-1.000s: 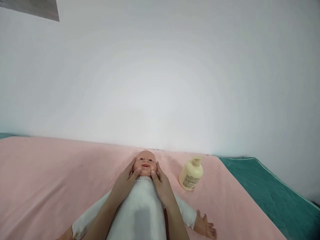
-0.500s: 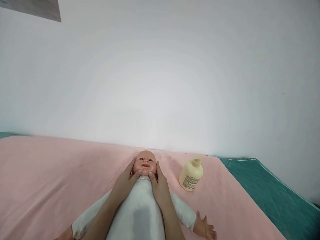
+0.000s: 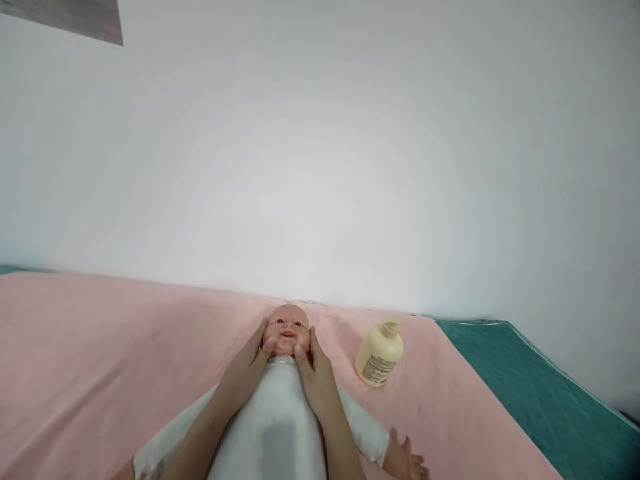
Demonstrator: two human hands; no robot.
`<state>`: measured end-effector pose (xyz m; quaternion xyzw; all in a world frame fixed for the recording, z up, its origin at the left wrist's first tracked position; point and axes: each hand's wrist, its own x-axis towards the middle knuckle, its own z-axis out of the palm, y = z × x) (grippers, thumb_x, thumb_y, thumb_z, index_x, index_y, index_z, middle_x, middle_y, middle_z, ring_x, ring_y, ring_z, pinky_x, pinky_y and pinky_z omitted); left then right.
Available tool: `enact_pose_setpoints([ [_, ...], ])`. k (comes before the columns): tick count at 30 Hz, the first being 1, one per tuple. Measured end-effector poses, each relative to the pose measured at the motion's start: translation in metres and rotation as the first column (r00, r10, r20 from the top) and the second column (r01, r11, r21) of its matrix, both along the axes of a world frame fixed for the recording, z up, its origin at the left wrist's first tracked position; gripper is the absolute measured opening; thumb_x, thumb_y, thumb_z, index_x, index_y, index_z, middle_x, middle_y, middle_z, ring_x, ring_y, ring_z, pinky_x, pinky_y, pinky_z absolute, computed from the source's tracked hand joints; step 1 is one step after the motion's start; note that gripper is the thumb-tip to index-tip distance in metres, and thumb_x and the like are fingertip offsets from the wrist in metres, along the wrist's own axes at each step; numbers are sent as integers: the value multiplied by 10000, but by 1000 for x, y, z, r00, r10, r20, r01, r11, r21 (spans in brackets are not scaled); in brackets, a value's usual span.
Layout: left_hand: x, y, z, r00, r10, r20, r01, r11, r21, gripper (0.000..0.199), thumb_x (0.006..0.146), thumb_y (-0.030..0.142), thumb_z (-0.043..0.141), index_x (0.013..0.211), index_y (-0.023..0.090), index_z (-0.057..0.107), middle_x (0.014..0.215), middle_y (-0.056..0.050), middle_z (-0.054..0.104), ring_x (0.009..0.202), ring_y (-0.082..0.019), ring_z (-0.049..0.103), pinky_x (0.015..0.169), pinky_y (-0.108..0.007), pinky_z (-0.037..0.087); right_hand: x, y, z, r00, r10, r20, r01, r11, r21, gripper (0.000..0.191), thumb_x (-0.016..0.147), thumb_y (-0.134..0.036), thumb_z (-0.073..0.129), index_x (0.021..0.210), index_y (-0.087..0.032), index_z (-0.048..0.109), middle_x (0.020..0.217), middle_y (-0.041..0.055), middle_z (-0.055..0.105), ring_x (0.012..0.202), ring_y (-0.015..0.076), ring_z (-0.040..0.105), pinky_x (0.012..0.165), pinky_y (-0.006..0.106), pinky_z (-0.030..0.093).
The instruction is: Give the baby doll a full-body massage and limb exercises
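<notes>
A baby doll (image 3: 280, 407) with a white cloth body lies on its back on a pink sheet, head toward the wall and arms spread. My left hand (image 3: 246, 373) cups the left side of the doll's head (image 3: 287, 320), its thumb near the chin. On the other side, my right hand (image 3: 317, 377) holds the head the same way, thumb by the mouth and chin. The fingers behind the head are partly hidden. To the right of the head stands a pale yellow pump bottle (image 3: 381, 352) with a printed label, touched by neither hand.
The pink sheet (image 3: 125, 333) lies over a green cover (image 3: 555, 393), which shows at the right and in a sliver at the far left. A pale wall (image 3: 320, 147) rises behind. A grey patterned panel (image 3: 65, 17) is at the upper left.
The view has shifted slightly, so doll, hands and bottle appear a little lower and further left. My thumbs have moved slightly on the doll's lower face; both hands still hold the head.
</notes>
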<state>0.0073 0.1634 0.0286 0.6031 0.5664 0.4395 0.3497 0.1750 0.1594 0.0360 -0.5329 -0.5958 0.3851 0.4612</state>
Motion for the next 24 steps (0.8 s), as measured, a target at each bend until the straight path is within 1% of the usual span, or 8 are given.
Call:
enact_pose_setpoints([
  [3,1,1,-1,1000,-13,27,13,1000,9,778,876,573,461,1512,203,209,1547,-70,288,1415,-248,282,1143,-389,287,-4,0,-3,999,-6,-46,7,1000,22,862,828,-527,601,1492,-102,253,1458,138,424,1352,260,406,1109,407,335],
  [5,2,2,-2,999,-17,44,17,1000,9,794,856,535,516,1509,202,210,1532,-81,321,1397,-256,325,1125,-392,323,-6,2,-8,997,-24,-69,26,999,40,883,795,-517,640,1487,-109,272,1446,136,442,1333,263,433,1093,403,360],
  [9,3,2,-2,997,-7,74,5,1000,25,777,835,486,558,1496,210,254,1503,-89,379,1361,-267,391,1097,-394,368,-8,8,-17,993,-67,-94,72,996,53,857,764,-485,672,1470,-137,331,1416,120,486,1298,272,475,1070,400,392],
  [12,2,1,-2,997,1,80,-4,999,37,751,839,475,552,1490,218,279,1497,-81,390,1354,-263,402,1088,-384,381,-7,8,-15,994,-63,-91,69,996,61,808,790,-460,641,1470,-147,335,1424,107,478,1307,265,465,1077,392,385],
  [16,0,2,-3,999,20,33,-21,1000,21,717,872,499,481,1495,211,276,1522,-70,344,1386,-260,346,1123,-409,326,-2,2,-6,999,-28,-24,30,998,56,723,868,-421,546,1480,-125,301,1442,112,450,1332,246,434,1111,403,334],
  [19,-1,2,-4,1000,18,-5,-18,1000,4,709,902,528,402,1507,196,244,1547,-65,287,1420,-254,272,1156,-434,251,1,-1,-1,1000,-8,17,7,998,60,673,917,-447,464,1479,-116,297,1476,96,401,1376,230,368,1139,395,282],
  [21,-2,2,-4,1000,10,-11,-10,1000,21,710,910,540,378,1510,188,237,1551,-69,276,1427,-256,253,1164,-442,224,2,-1,0,1000,3,30,-5,998,67,666,936,-495,415,1479,-128,298,1477,88,400,1381,229,361,1136,398,286],
  [24,-3,3,-5,1000,-8,-15,8,1000,27,710,918,552,352,1515,189,224,1553,-69,269,1427,-252,254,1169,-439,207,4,0,0,999,6,51,-9,998,54,693,942,-561,353,1481,-129,291,1454,101,435,1357,240,400,1112,415,325],
])
